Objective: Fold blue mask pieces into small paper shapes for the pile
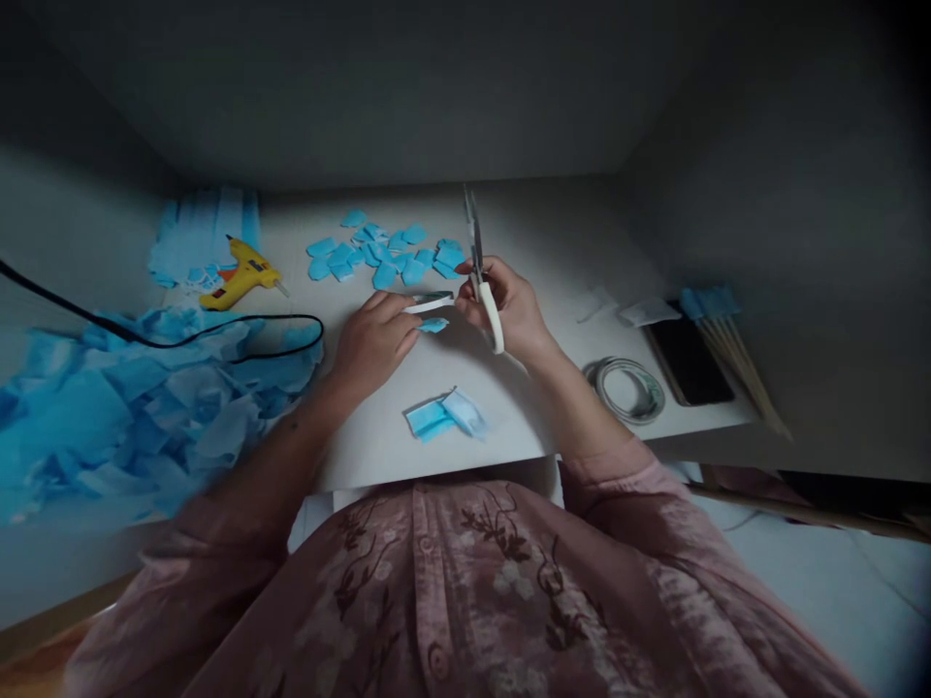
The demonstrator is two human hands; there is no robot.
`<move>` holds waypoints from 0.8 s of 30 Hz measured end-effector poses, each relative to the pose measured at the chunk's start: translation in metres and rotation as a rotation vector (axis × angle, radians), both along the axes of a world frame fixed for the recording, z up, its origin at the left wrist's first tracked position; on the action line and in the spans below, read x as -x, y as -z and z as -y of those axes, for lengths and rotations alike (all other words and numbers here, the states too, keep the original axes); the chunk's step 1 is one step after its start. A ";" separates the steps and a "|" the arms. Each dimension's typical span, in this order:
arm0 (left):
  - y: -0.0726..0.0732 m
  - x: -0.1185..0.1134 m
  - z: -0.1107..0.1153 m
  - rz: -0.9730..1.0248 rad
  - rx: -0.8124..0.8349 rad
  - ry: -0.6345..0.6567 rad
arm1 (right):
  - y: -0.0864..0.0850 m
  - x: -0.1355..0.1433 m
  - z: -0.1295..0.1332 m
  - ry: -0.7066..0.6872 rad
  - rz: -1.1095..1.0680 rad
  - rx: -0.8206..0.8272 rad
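My left hand (376, 341) is closed, pinching a thin white ring that looks like a narrow roll of tape (431, 302) and a small cut blue piece (434, 326) below it. Scissors with white handles (492, 318) rest in my right hand (518, 312), their blades pointing away from me. The fingertips of my right hand are close to the roll's edge; whether they touch it, I cannot tell. Beyond my hands lie several cut blue pieces (378, 254) in a loose cluster. Two blue and whitish scraps (431, 419) lie nearer my body.
At left, a yellow glue gun (245, 275) with a black cord (145, 339) rests near a large heap of blue scraps (167, 407) and folded blue sheets (218, 218). To the right are tape rolls (655, 396), a dark phone (690, 364) and blue-tipped sticks (738, 349). Walls enclose the table (567, 233).
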State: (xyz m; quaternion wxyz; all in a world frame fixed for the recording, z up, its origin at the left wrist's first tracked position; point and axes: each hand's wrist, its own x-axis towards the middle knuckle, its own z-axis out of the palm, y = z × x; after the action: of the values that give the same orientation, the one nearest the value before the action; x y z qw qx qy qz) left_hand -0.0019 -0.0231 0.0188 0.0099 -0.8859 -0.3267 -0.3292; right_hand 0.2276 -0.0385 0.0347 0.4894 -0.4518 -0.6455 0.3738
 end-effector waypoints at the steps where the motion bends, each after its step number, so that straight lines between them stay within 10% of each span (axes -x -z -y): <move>1: 0.000 0.001 -0.001 0.002 0.006 0.005 | -0.001 -0.001 0.000 -0.012 -0.022 0.006; 11: -0.002 0.003 -0.001 0.074 -0.091 -0.087 | -0.007 0.000 0.005 0.055 0.004 -0.017; 24: -0.003 0.008 -0.008 0.240 -0.126 -0.215 | 0.006 -0.010 -0.002 0.170 0.640 -0.258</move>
State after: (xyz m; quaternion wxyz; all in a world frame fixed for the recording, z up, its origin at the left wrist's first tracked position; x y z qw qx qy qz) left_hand -0.0095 -0.0150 0.0218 0.0616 -0.7978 -0.3970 -0.4496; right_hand 0.2373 -0.0366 0.0283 0.3449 -0.5325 -0.7680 0.0868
